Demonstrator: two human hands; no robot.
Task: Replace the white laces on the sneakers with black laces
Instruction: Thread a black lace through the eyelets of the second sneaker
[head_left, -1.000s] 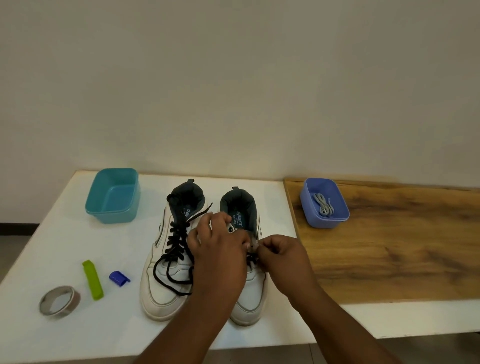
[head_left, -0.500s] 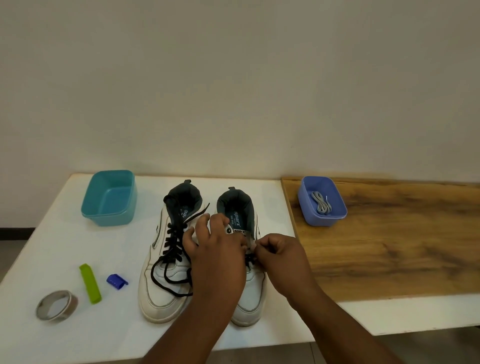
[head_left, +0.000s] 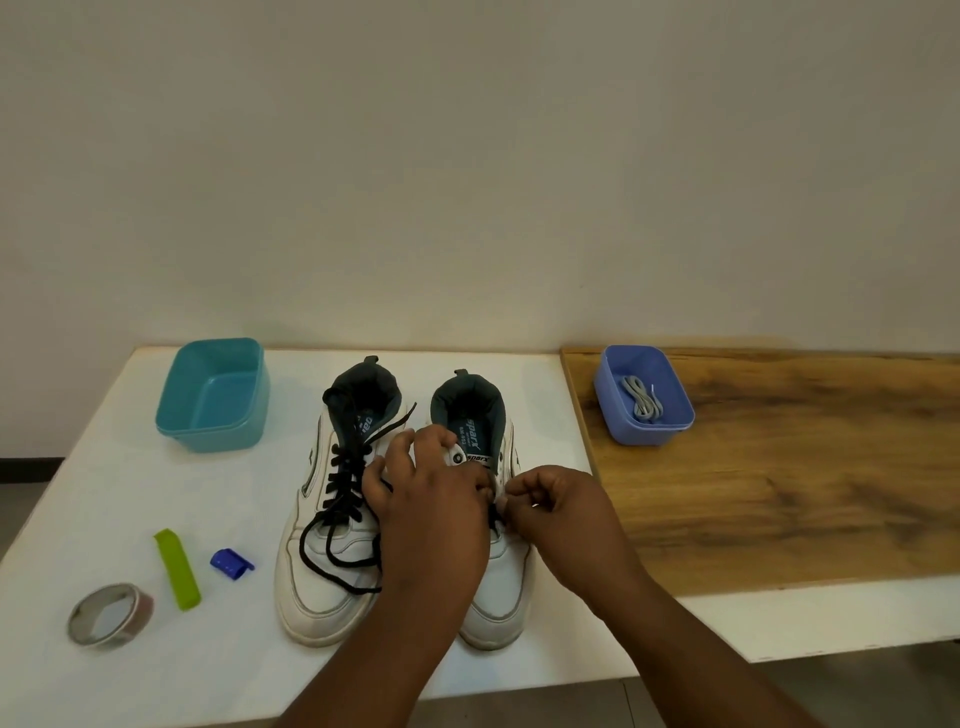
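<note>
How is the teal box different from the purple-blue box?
The teal box is bigger and has nothing in it, while the purple-blue box is smaller and holds a bundle of pale laces. The teal box sits on the white table to the left of the sneakers; the purple-blue box sits on the wooden board to their right. Both are open plastic tubs with no lid.
</note>
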